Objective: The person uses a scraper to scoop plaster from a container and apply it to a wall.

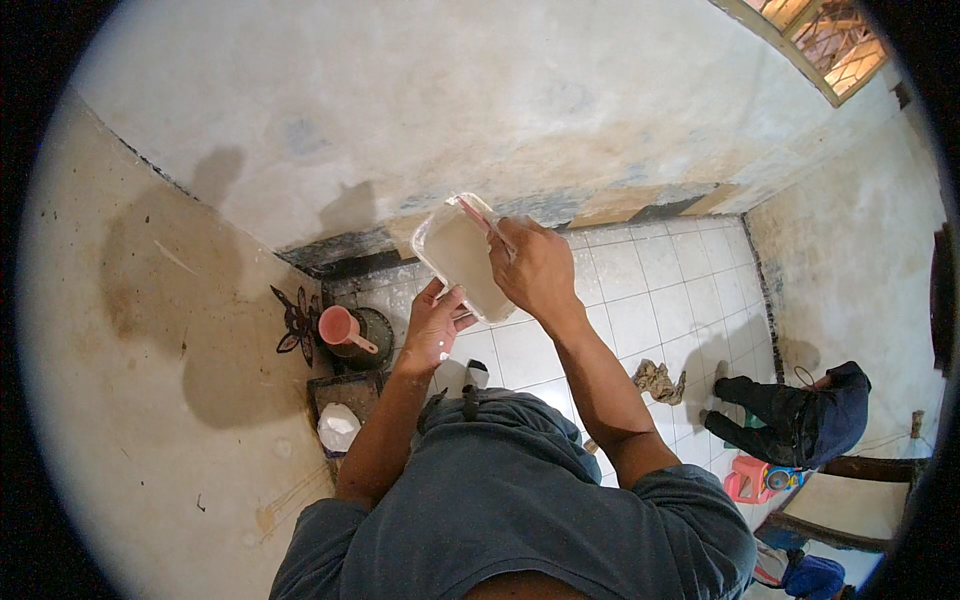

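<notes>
In front of my body is a white rectangular tub (420,232), its rim smeared with white. Inside lies a smooth greyish-white paste (462,252). My left hand (436,322) supports the tub at its near left corner, with white spots on the palm side. My right hand (535,265) is over the tub's right side, closed round a thin reddish tool (474,213). The tool's end reaches the tub's far rim; my fingers hide the rest, so its exact kind cannot be made out.
A patchy wall (450,110) rises ahead, above white floor tiles (640,270). At left, a pink dipper (341,328) rests on a dark round container (376,335), near a white bag (338,427). Rightward are a crumpled brown cloth (658,382), a person in dark clothes (815,420) and a pink stool (745,481).
</notes>
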The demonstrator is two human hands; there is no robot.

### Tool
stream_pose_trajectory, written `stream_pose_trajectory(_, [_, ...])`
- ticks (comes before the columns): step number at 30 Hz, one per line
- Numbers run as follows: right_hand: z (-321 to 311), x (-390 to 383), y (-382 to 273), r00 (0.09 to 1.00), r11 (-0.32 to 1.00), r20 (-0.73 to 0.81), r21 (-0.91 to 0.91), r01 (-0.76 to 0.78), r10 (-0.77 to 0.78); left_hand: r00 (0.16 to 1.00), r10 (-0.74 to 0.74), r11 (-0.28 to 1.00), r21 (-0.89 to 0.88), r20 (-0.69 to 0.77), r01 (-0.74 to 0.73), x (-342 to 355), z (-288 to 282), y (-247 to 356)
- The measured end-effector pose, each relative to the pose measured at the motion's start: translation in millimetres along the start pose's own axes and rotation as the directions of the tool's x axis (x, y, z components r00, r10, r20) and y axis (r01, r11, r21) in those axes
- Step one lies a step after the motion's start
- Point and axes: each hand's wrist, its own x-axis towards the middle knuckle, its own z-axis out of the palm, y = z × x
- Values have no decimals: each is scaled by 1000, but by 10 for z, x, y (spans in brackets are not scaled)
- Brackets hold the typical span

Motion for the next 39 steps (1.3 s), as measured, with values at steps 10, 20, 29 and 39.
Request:
stream_pose_trajectory(10, [-168, 98, 5, 996, 996, 5, 26, -87, 87, 998, 38, 997, -68, 49, -35, 27, 20, 12])
stream_pose_trajectory(20, [-196, 135, 94, 981, 957, 38, 217, -192, 188, 998, 31, 994, -105, 49, -26, 57, 7, 5])
stream_pose_trajectory(29, [-118, 110, 147, 945, 902, 117, 281, -327, 306, 999, 8, 1000, -22, 31, -7, 76, 20, 56])
stream_pose_trajectory(39, [137, 28, 257, 933, 803, 151, 477, -358, 327, 998, -53, 998, 37, -24, 54, 137, -21, 82])
